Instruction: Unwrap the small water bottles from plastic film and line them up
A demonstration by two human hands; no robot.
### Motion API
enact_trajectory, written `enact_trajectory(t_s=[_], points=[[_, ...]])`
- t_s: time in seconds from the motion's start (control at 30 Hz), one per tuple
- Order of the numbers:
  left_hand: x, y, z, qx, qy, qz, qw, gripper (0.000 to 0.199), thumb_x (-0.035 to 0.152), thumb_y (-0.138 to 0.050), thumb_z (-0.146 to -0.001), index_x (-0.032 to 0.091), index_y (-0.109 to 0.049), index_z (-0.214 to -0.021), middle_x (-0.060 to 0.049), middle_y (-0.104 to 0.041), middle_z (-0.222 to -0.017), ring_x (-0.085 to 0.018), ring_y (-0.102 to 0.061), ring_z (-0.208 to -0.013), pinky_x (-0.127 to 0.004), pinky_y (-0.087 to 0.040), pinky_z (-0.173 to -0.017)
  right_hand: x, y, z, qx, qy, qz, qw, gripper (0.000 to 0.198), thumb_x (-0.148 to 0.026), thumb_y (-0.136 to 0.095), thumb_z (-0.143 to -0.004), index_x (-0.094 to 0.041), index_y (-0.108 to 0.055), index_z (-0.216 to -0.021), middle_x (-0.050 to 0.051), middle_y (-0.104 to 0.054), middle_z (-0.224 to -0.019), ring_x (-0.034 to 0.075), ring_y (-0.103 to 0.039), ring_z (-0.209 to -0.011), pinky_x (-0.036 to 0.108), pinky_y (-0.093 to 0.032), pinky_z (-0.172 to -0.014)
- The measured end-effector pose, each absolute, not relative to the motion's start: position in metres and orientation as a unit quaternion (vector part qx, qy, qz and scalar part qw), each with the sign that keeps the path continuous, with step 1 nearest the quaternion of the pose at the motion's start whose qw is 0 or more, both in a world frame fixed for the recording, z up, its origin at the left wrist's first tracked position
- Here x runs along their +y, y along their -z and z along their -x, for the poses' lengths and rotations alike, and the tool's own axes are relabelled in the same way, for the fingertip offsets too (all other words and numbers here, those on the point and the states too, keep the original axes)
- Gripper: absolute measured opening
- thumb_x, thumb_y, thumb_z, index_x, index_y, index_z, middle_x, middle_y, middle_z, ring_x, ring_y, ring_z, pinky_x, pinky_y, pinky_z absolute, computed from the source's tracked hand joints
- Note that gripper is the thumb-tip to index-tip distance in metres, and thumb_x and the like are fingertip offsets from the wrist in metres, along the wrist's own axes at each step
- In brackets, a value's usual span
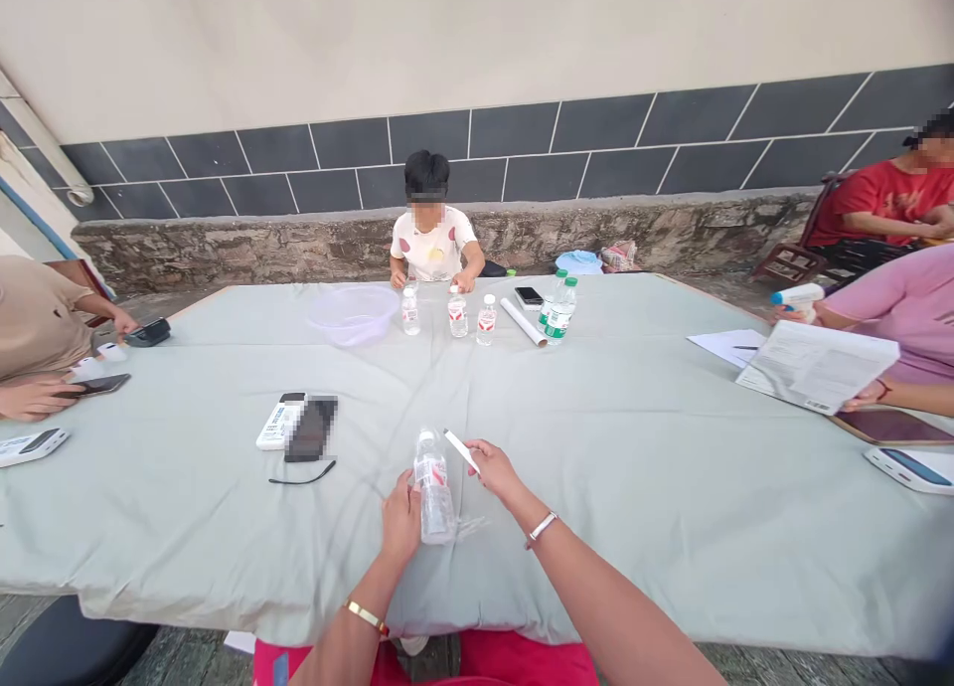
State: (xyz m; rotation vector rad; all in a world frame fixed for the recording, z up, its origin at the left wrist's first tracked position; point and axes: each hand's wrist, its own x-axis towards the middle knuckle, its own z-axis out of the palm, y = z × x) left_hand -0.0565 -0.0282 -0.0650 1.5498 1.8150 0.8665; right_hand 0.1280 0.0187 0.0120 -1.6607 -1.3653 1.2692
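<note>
Near the front edge of the table, my left hand (400, 519) is closed against the left side of a clear plastic bottle (434, 497) with a white cap and a red-and-white label. My right hand (493, 465) is closed around a slim white tool (462, 451) with a dark tip, which points up and left beside the bottle's upper part. Its exact kind is too small to make out. Some thin clear strips (471, 525) lie just right of the bottle's base.
Ahead stand several small bottles (457, 313), a lilac basin (354, 318), a white roll (524, 322) and larger green-capped bottles (558, 313). A power bank (280, 423) and black phone (311, 429) lie left. People sit opposite and at both sides.
</note>
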Motion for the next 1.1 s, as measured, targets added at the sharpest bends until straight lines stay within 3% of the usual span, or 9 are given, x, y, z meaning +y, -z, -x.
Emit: enact_trajectory(t_s=[0.27,0.53,0.6,0.7,0.8,0.9,1.0,1.1], points=[[-0.033,0.059,0.057,0.685,-0.332,-0.580,0.291,0.048,0.031,-0.024,-0.092,0.012,-0.047,-0.129,-0.010,-0.069,-0.106,-0.022,-0.063,-0.100,-0.035,-0.045,-0.088,-0.037,0.001,-0.138,-0.546,-0.517,0.590,0.292,0.039,-0.034,-0.040,-0.081,-0.019,-0.066,-0.106,0.000,-0.057,-0.059,0.016,-0.052,-0.059,0.027,-0.041,-0.059],[-0.034,0.054,0.059,0.691,-0.315,-0.570,0.312,0.046,0.029,-0.025,-0.092,0.014,-0.044,-0.131,-0.009,-0.070,-0.103,-0.023,-0.062,-0.097,-0.037,-0.043,-0.089,-0.090,-0.028,-0.194,-0.602,-0.594,0.513,0.146,0.038,-0.043,-0.047,-0.081,-0.022,-0.068,-0.104,0.000,-0.055,-0.059,0.014,-0.044,-0.052,0.028,-0.036,-0.053],[-0.035,0.050,0.060,0.698,-0.306,-0.557,0.331,0.047,0.031,-0.025,-0.092,0.016,-0.044,-0.132,-0.008,-0.070,-0.098,-0.022,-0.062,-0.094,-0.037,-0.043,-0.088,-0.079,-0.025,-0.205,-0.598,-0.532,0.570,0.186,0.041,-0.042,-0.044,-0.082,-0.021,-0.065,-0.110,0.002,-0.057,-0.062,0.016,-0.046,-0.053,0.029,-0.037,-0.053],[-0.036,0.041,0.061,0.716,-0.293,-0.532,0.344,0.052,0.043,-0.028,-0.092,0.016,-0.044,-0.133,-0.009,-0.067,-0.102,-0.022,-0.061,-0.095,-0.037,-0.043,-0.088,-0.056,-0.009,-0.216,-0.607,-0.340,0.681,0.227,0.043,-0.037,-0.038,-0.085,-0.018,-0.061,-0.116,0.008,-0.063,-0.073,0.022,-0.055,-0.064,0.035,-0.041,-0.062],[-0.036,0.033,0.063,0.736,-0.267,-0.528,0.329,0.067,0.059,-0.039,-0.085,0.015,-0.041,-0.135,-0.012,-0.062,-0.111,-0.024,-0.058,-0.102,-0.038,-0.042,-0.090,-0.039,0.010,-0.221,-0.635,-0.190,0.726,0.182,0.040,-0.030,-0.037,-0.087,-0.015,-0.060,-0.117,0.017,-0.065,-0.094,0.028,-0.060,-0.079,0.039,-0.042,-0.071],[-0.036,0.030,0.068,0.750,-0.244,-0.521,0.327,0.074,0.062,-0.046,-0.079,0.015,-0.040,-0.136,-0.012,-0.060,-0.108,-0.025,-0.058,-0.100,-0.037,-0.043,-0.087,-0.035,0.019,-0.219,-0.669,-0.111,0.722,0.135,0.035,-0.021,-0.041,-0.086,-0.015,-0.063,-0.112,0.019,-0.063,-0.102,0.030,-0.058,-0.092,0.040,-0.041,-0.077],[-0.037,0.032,0.075,0.746,-0.249,-0.513,0.343,0.068,0.060,-0.044,-0.080,0.017,-0.044,-0.132,-0.007,-0.060,-0.096,-0.022,-0.059,-0.090,-0.033,-0.045,-0.078,-0.040,0.016,-0.199,-0.690,-0.080,0.705,0.144,0.032,-0.018,-0.045,-0.084,-0.015,-0.063,-0.110,0.018,-0.062,-0.108,0.030,-0.055,-0.102,0.039,-0.040,-0.082],[-0.039,0.036,0.079,0.730,-0.256,-0.525,0.354,0.064,0.061,-0.042,-0.080,0.018,-0.048,-0.126,-0.002,-0.058,-0.081,-0.020,-0.059,-0.077,-0.032,-0.045,-0.071,-0.048,0.010,-0.158,-0.702,-0.214,0.657,0.173,0.028,-0.031,-0.045,-0.089,-0.016,-0.063,-0.104,0.012,-0.066,-0.098,0.023,-0.059,-0.089,0.033,-0.042,-0.077]])
